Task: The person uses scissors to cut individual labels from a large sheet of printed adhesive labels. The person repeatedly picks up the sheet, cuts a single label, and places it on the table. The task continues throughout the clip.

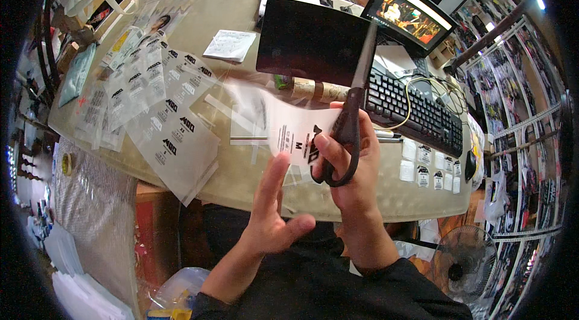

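My right hand (353,169) grips black-handled scissors (344,133) with the blade pointing up, along with a small printed translucent sheet (295,130) with dark markings. My left hand (271,211) is open just below and left of that sheet, its fingertips at the sheet's lower edge; whether they touch it I cannot tell. Loose printed translucent sheets (172,145) are spread over the left part of the pale table (235,181). Several small cut printed pieces (429,178) lie in rows on the right side.
A black screen (307,36) and lit monitor (410,12) stand at the back, beside a black keyboard (410,109) with cables. A white note (229,45) lies at the back left. A fan (458,259) is below right; crowded racks (518,139) line the right.
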`<state>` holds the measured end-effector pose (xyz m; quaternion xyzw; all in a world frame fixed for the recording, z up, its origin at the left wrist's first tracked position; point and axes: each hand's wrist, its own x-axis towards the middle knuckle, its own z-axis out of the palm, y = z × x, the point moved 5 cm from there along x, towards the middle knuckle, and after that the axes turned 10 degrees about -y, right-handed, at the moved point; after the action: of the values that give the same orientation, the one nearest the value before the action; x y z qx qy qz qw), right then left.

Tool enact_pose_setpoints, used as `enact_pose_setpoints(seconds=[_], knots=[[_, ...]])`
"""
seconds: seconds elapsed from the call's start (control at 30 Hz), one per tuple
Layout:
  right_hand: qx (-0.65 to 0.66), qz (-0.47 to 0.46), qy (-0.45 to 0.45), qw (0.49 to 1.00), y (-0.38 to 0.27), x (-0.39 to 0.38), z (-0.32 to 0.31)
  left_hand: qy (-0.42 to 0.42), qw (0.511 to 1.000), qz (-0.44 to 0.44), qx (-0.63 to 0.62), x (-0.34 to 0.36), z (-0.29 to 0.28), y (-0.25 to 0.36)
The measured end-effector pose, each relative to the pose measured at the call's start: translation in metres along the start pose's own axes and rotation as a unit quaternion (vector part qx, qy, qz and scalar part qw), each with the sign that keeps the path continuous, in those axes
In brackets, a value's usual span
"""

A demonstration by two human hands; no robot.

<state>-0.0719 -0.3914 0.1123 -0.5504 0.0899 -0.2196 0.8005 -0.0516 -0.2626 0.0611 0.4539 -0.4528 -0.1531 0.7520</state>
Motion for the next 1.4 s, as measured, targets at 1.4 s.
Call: enact_pose_setpoints(seconds=[1.4], knots=[[-0.071, 0.03, -0.205, 0.976, 0.046, -0.075, 0.025, 0.257, 0.956, 0.045, 0.133, 0.021, -0.022, 0.049]])
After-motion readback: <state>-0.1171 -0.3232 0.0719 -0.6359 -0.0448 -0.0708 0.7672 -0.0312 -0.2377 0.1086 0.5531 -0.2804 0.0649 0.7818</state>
